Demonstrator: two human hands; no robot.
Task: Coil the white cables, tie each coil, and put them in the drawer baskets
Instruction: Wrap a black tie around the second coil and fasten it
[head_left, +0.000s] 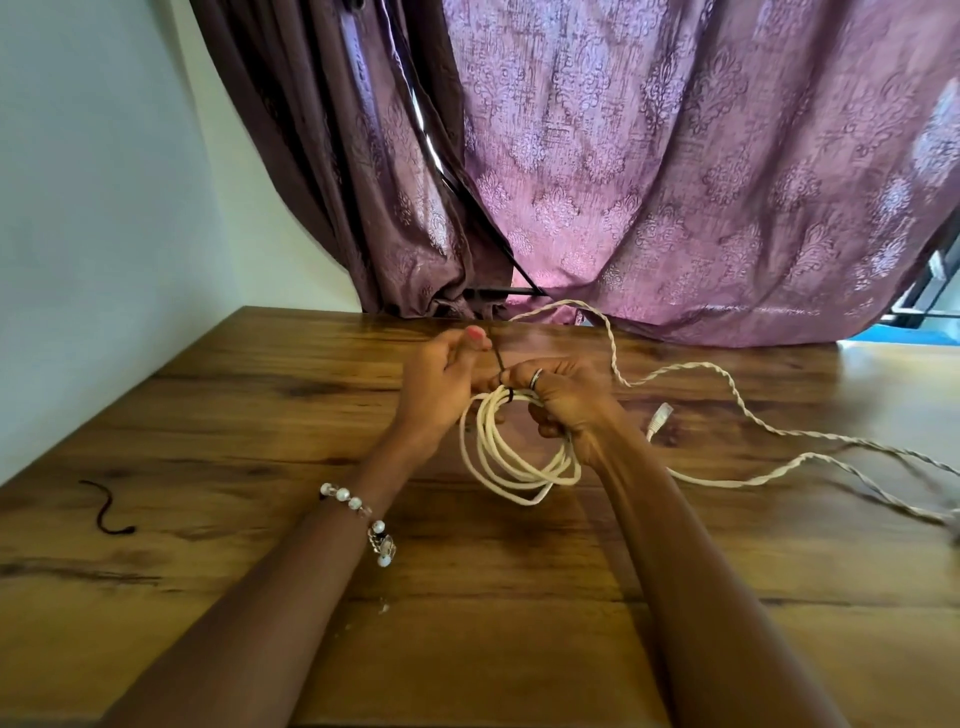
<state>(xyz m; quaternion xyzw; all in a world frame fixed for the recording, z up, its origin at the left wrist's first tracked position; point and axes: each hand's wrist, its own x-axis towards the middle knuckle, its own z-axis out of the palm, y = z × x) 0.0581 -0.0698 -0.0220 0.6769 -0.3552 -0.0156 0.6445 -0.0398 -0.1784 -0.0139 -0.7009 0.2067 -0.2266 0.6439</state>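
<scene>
Right hand (558, 397) clamps the coil (511, 452); left hand (441, 371) pinches the dark tie (497, 359) (pull taut, then knot).

Left half of the counter (218, 415) lies bare save one dark tie (106, 506) near its left edge; a hand passes freely there. Right half is obstructed: a loose twisted cable (727, 395) snakes across it, with a connector plug (658, 418) just beside the right hand (563, 397). The curtain (675, 182) closes off the far edge; a wall (93, 208) bounds the left.
</scene>
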